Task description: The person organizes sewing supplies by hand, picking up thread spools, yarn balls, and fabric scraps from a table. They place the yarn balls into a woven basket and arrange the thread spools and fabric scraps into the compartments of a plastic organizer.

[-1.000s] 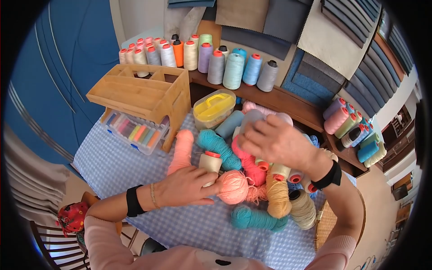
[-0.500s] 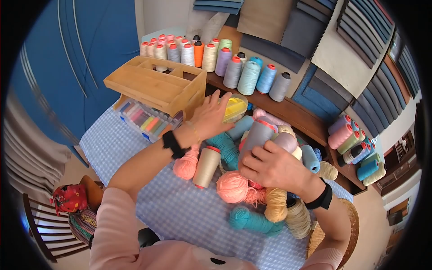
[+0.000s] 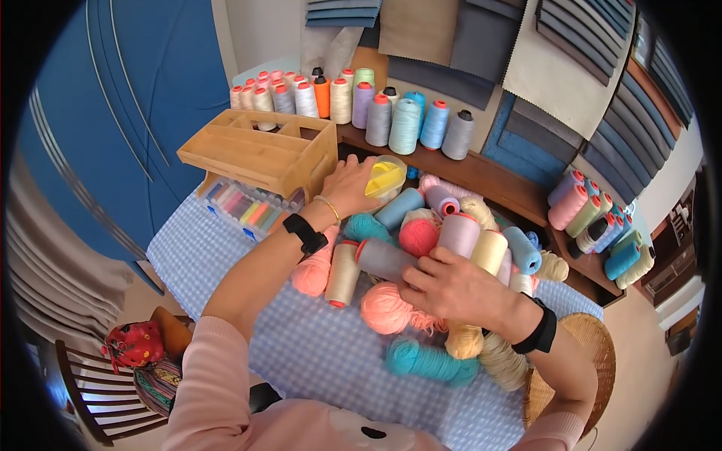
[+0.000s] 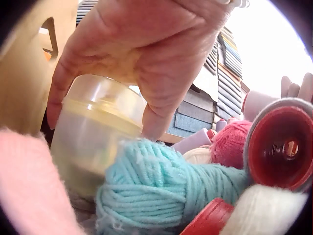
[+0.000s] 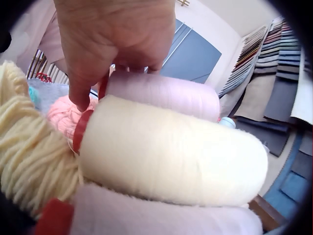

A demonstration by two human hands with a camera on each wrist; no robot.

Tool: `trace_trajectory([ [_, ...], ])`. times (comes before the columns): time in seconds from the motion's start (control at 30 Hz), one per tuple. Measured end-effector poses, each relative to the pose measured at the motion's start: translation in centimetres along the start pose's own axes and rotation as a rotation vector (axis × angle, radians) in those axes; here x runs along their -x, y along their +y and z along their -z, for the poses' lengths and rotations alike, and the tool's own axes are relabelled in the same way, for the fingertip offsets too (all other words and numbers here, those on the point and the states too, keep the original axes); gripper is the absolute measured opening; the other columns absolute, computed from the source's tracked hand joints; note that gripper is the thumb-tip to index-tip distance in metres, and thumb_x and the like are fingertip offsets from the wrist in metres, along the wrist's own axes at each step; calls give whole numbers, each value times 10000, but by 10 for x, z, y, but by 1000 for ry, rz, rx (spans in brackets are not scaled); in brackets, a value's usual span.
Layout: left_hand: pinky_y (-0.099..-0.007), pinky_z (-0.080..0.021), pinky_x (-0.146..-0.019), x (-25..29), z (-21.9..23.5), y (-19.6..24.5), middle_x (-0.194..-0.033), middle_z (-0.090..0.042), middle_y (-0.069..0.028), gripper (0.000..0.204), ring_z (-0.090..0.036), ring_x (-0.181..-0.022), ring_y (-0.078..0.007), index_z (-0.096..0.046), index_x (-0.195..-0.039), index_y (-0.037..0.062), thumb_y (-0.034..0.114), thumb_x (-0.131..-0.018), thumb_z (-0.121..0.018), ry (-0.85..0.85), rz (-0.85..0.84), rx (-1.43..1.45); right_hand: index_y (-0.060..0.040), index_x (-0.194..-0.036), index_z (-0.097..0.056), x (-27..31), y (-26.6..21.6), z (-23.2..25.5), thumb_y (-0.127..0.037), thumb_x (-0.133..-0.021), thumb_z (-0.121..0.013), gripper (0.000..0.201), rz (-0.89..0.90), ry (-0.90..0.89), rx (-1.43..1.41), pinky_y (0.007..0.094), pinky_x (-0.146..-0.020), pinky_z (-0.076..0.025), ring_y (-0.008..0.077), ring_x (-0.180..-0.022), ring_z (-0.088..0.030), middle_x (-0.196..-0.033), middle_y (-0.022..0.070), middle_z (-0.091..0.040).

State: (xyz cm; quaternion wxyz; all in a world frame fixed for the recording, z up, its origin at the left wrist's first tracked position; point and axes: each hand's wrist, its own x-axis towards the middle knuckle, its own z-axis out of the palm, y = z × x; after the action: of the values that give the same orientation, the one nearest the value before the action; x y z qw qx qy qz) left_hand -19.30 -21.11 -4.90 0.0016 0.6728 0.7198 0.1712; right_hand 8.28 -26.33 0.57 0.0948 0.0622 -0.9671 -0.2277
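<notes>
At right fingers (image 3: pixel 418 276), grey spool (image 3: pixel 386 259) seems crosswise, red end (image 3: pixel 361 249) left.

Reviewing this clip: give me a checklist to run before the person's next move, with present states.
1. Left hand set on the yellow-topped container: ok, thumb and fingers on opposite sides.
2. Container upright: ok.
3. Right hand gripping the grey spool: cannot tell, fingertips partly hidden.
4. Peach yarn ball tidy: not ok, loose strands beside it.
5. Spools along the back standing: ok.
</notes>
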Motion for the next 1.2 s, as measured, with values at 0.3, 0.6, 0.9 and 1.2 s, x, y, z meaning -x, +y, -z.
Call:
trace_trajectory([
  [0.3,-439,-492,-884,25,29,5,-1139,-506,-120,787,-540,-1102,-342,-465,-1413,187,249,-698,-791,269,-204,99,-88,-953,-624,-4,4,9,-198,-725,-741,279,-154,73,-396,353,-819,-471,238,-889,-594,-938,46,-578],
  [0.6,-413,-487,-916,49,48,13,-1179,-526,-108,724,-538,-1124,-317,-521,-1383,145,192,-707,-774,324,-435,271,-90,-1226,-573,-28,34,10,-103,-745,-760,516,-590,370,-236,444,-932,-461,344,-1146,-540,-1259,131,-535],
  [0.9,-411,-495,-924,76,71,14,-1219,-535,-96,720,-548,-1157,-301,-523,-1376,145,241,-713,-787,273,-445,328,-111,-1406,-478,-50,34,0,-185,-702,-813,783,-592,253,-74,462,-1017,-431,331,-1261,-498,-1372,146,-501],
  [1.2,-407,-480,-964,89,81,14,-1219,-570,-109,689,-567,-1157,-306,-542,-1356,138,274,-725,-780,198,-412,384,-13,-1317,-537,-55,26,-2,-297,-763,-764,663,-341,270,163,414,-943,-479,312,-1157,-589,-1216,153,-616],
])
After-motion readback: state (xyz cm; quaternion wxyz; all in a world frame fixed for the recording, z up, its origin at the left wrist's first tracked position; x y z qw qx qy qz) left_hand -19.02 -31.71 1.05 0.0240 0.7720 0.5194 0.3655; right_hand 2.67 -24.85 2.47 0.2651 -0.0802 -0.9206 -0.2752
